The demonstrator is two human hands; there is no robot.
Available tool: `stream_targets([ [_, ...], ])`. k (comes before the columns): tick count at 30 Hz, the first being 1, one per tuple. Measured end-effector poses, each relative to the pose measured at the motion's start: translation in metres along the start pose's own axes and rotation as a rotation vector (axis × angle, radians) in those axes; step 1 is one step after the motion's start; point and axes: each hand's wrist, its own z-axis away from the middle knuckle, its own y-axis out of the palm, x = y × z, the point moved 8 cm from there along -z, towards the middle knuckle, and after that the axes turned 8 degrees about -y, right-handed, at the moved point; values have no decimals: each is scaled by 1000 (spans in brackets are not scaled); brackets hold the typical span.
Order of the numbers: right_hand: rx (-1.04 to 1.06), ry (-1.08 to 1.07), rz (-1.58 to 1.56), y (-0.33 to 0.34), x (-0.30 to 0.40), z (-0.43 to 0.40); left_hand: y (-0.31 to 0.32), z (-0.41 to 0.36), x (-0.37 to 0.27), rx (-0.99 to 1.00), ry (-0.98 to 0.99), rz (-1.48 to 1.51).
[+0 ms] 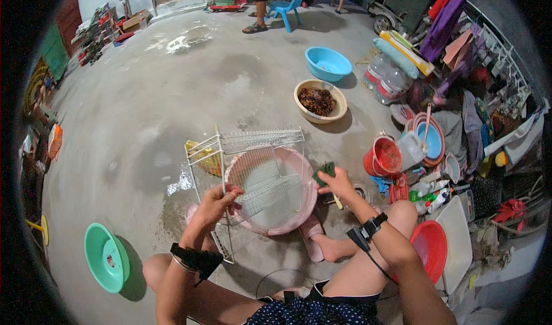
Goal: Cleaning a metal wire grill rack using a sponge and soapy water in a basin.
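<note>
My left hand point(217, 205) grips the frame of a white wire rack point(263, 137), which has several mesh shelves. The rack is held tilted over a pink plastic basin point(307, 208) of cloudy water. Between the fingers of my right hand point(338, 181) is a dark green scouring pad point(324, 174), just beyond the basin's right rim. Behind the rack's left side a yellow object point(205, 156), perhaps a bag, is partly hidden by the wires.
A cream basin point(321, 118) of dark brown pieces and a blue basin point(330, 66) stand ahead. A red bucket point(374, 161) and bottles point(431, 195) crowd the right. Left is a green basin point(92, 256). A person stands near a blue chair point(284, 8).
</note>
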Motion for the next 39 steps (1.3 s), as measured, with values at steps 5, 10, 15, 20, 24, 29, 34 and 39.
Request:
stream_targets([
  [5, 193, 163, 72, 36, 4, 31, 17, 7, -7, 106, 25, 20],
  [10, 349, 253, -70, 91, 8, 80, 35, 19, -21, 175, 19, 120],
  [15, 373, 183, -189, 128, 16, 126, 39, 26, -19, 196, -186, 212],
  [20, 343, 140, -297, 148, 11, 145, 56, 26, -21, 326, -157, 294],
  [24, 345, 44, -12, 147, 23, 148, 67, 30, -30, 337, -189, 290],
  [29, 37, -78, -102, 123, 42, 139, 60, 35, -68, 327, 104, 418],
  [34, -115, -165, -270, 112, 103, 123, -5, 45, -90, 38, 355, 341],
  [39, -106, -273, -300, 114, 159, 91, -62, 58, -77, -224, 382, 320],
])
